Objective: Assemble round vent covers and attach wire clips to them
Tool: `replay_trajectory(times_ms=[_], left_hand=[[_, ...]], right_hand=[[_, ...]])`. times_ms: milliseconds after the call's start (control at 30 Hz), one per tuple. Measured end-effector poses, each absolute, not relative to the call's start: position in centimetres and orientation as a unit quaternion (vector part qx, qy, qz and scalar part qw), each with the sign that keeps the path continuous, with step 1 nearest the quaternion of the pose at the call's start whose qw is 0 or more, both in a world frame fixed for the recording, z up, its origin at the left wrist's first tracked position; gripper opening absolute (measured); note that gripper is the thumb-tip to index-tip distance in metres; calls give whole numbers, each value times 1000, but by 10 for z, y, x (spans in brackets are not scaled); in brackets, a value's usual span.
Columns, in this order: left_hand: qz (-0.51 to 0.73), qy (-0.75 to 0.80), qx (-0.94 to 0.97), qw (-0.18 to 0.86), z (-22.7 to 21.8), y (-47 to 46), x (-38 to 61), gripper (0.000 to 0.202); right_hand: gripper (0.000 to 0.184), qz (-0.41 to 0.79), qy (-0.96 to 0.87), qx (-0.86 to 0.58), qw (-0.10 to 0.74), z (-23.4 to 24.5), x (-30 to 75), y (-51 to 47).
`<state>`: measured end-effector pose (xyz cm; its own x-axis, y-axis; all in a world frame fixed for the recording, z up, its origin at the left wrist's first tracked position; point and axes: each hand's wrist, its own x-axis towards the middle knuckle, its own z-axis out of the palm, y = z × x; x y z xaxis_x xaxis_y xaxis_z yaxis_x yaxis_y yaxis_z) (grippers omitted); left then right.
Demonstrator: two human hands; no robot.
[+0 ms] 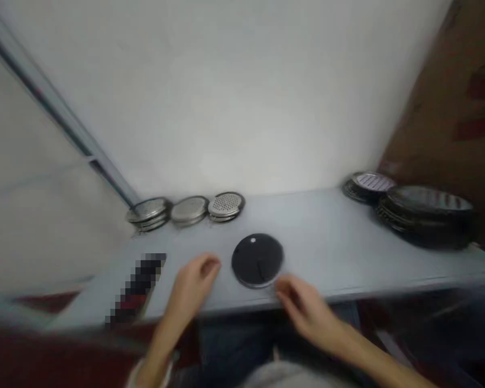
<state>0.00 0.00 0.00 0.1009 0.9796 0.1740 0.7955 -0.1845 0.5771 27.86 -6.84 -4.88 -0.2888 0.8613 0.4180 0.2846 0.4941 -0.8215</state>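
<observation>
We see the dark disc [255, 260], round and without a long axis, on the table [327, 253] between two loosely curled hands: the right hand [305, 307] nearer, at its near-right rim, the left hand [191, 283] apart. We cannot tell whether either grips anything; pale stacks [189, 209] stand behind, nothing intervening.

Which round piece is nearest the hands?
The black disc, lying alone between the left hand and right hand; the silver-topped stacks and dark-sided stacks sit farther away.
</observation>
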Motion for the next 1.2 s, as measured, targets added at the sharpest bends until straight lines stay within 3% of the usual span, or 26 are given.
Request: replay_trajectory(times_ms=[200, 433, 767, 967, 1200], left_hand=[[188, 603, 739, 235, -6, 37, -51, 44], [160, 590, 739, 284, -3, 49, -59, 41], [69, 581, 769, 257, -1, 45, -50, 25], [133, 530, 807, 223, 11, 36, -22, 27], [128, 512, 829, 187, -10, 37, -7, 21]], right_hand=[[20, 253, -730, -367, 518, -12, 283, -46], [15, 350, -620, -361, 603, 48, 293, -18], [14, 385, -560, -390, 621, 51, 324, -18], [13, 385, -547, -369, 645, 65, 326, -20], [13, 392, -544, -362, 648, 67, 326, -21]])
